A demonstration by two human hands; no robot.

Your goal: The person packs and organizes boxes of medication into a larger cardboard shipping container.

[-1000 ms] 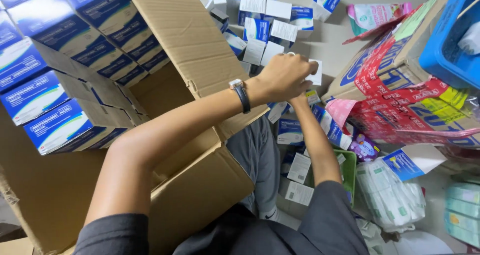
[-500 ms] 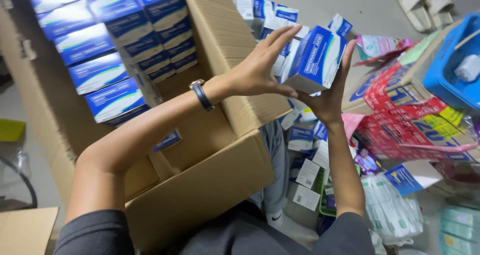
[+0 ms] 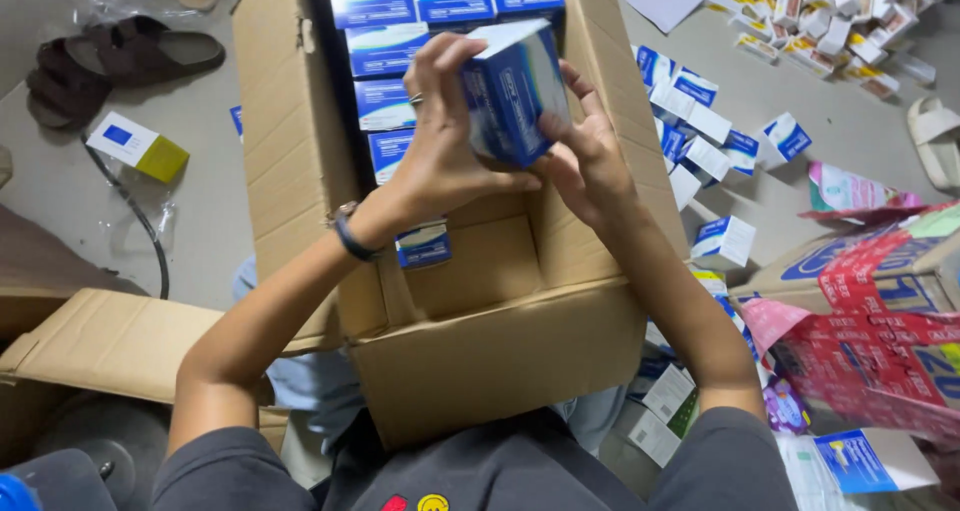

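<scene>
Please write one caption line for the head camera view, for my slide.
Left hand and right hand hold a small blue-and-white box over an open brown cardboard carton packed with similar boxes.

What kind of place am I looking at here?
Probably an informal packing or stockroom floor, not a shop counter. A large cardboard carton is part-filled with stacked blue-and-white boxes, more small boxes lie scattered on the bare concrete floor, and sandals lie nearby.

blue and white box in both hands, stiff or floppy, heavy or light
Probably stiff: the blue and white box keeps sharp edges between the left hand and right hand. Likely light, held by fingertips above the cardboard carton.
</scene>
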